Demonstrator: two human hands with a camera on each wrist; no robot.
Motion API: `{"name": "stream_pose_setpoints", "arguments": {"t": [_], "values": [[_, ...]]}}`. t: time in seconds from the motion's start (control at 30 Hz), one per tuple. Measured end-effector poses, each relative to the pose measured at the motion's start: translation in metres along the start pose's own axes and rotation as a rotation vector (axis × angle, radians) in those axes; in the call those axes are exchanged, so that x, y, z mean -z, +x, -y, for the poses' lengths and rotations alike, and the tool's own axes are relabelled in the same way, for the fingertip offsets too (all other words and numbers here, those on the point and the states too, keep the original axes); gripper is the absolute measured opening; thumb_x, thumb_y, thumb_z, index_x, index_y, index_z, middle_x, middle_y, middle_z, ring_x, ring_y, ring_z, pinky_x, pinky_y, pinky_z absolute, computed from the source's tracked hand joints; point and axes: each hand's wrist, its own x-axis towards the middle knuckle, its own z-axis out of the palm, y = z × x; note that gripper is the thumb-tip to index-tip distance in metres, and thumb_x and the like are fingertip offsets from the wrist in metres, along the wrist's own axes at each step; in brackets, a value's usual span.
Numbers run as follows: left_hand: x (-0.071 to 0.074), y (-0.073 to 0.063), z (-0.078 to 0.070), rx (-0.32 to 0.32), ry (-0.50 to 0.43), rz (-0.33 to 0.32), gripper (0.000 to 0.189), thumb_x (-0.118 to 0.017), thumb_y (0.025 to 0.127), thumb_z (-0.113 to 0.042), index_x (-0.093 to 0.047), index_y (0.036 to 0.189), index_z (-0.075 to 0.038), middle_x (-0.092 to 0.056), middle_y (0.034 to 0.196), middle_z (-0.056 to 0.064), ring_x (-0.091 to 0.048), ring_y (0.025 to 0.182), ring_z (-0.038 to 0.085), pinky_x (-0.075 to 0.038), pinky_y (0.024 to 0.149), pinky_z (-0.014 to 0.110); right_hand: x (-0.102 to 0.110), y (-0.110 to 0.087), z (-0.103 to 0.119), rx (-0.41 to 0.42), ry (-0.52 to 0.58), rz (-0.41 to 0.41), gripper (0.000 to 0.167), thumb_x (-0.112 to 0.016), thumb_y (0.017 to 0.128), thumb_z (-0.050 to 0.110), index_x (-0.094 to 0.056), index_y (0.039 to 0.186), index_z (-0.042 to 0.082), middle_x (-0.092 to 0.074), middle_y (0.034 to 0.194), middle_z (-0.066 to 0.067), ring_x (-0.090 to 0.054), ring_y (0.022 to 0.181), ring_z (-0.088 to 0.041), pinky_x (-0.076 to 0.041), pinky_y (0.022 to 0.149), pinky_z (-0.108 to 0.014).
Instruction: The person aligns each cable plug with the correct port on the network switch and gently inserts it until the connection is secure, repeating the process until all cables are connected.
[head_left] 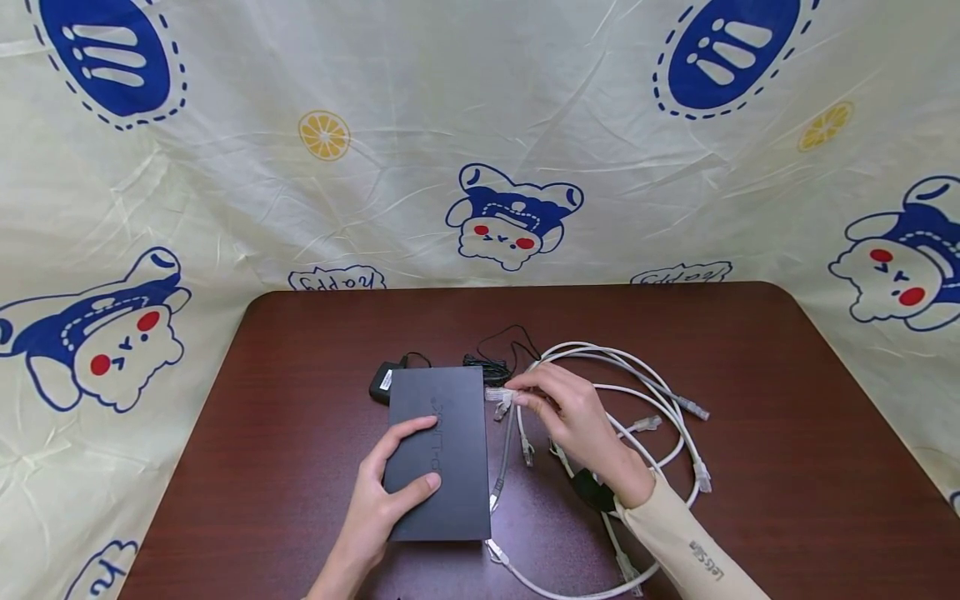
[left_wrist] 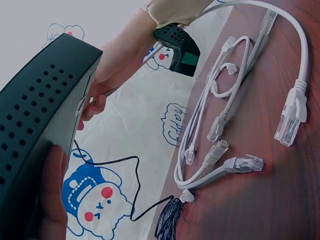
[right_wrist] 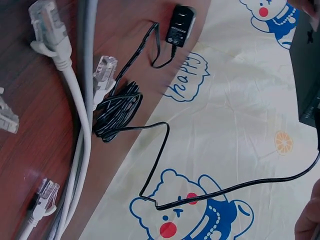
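Sitting in the grip of the left hand (head_left: 382,487), here's the flat dark box (head_left: 463,458), apparently raised over the table (head_left: 787,417), thumb and a finger spread across its top. Stiff shell, probably light, perhaps a touch slippery on that smooth face, so its long edges look the best hold! Over at its right edge, the right hand (head_left: 577,417) pinches a small clear plug (head_left: 496,393); seated or not, I can't tell. Hard but fragile-looking, that one, best taken by its body. Containers? Just the box's closed casing, insides hidden. Further out, white cables (left_wrist: 296,97) loop across the table, a black cord (right_wrist: 120,112) lies bundled, an adapter (head_left: 385,382) near it, and a printed sheet (head_left: 405,208) hangs behind.
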Motion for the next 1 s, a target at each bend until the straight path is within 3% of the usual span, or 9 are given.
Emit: {"name": "stream_pose_setpoints", "arguments": {"t": [0.2, 0.63, 0.8, 0.93, 1.0], "values": [[0.0007, 0.0003, -0.0003, -0.005, 0.010, 0.013, 0.053, -0.069, 0.079, 0.001, -0.057, 0.129, -0.012, -0.050, 0.123, 0.017, -0.052, 0.104, 0.035, -0.051, 0.077, 0.040, -0.0019, -0.0021, 0.0015, -0.030, -0.062, 0.005, 0.026, -0.054, 0.098, 0.026, -0.067, 0.096, 0.004, -0.061, 0.092, -0.003, -0.058, 0.081, -0.013, -0.043, 0.071, -0.020], [0.0053, 0.0035, -0.0021, 0.008, 0.076, 0.055, 0.054, -0.069, 0.080, -0.003, -0.056, 0.131, -0.016, -0.051, 0.123, 0.016, -0.052, 0.105, 0.033, -0.049, 0.081, 0.040, -0.0032, -0.0034, 0.0034, -0.014, -0.125, -0.003, 0.030, -0.052, 0.097, 0.027, -0.069, 0.092, 0.002, -0.062, 0.084, -0.001, -0.057, 0.072, -0.010, -0.045, 0.064, -0.020], [0.0050, 0.0047, -0.0025, 0.003, 0.069, 0.087, 0.055, -0.068, 0.080, -0.002, -0.055, 0.132, -0.016, -0.052, 0.121, 0.017, -0.053, 0.105, 0.033, -0.049, 0.081, 0.040, -0.0057, -0.0026, 0.0038, 0.000, -0.126, -0.003, 0.007, -0.067, 0.086, 0.005, -0.067, 0.092, 0.001, -0.063, 0.083, 0.000, -0.057, 0.071, -0.010, -0.046, 0.062, -0.022], [0.0041, 0.0058, -0.0042, 0.018, 0.065, 0.070, 0.056, -0.069, 0.080, -0.002, -0.055, 0.132, -0.016, -0.050, 0.122, 0.017, -0.051, 0.105, 0.034, -0.049, 0.080, 0.042, -0.0066, -0.0025, 0.0055, -0.020, -0.115, -0.023, 0.025, -0.075, 0.071, -0.012, -0.066, 0.091, 0.001, -0.063, 0.084, -0.001, -0.056, 0.070, -0.010, -0.045, 0.060, -0.019], [0.0041, 0.0061, -0.0048, 0.025, 0.069, 0.057, 0.056, -0.069, 0.079, -0.002, -0.056, 0.132, -0.017, -0.050, 0.123, 0.017, -0.051, 0.106, 0.034, -0.048, 0.081, 0.043, -0.0060, -0.0029, 0.0060, -0.048, -0.077, -0.012, 0.021, -0.074, 0.075, -0.009, -0.066, 0.091, 0.001, -0.062, 0.085, -0.002, -0.057, 0.072, -0.010, -0.047, 0.062, -0.017]]}}
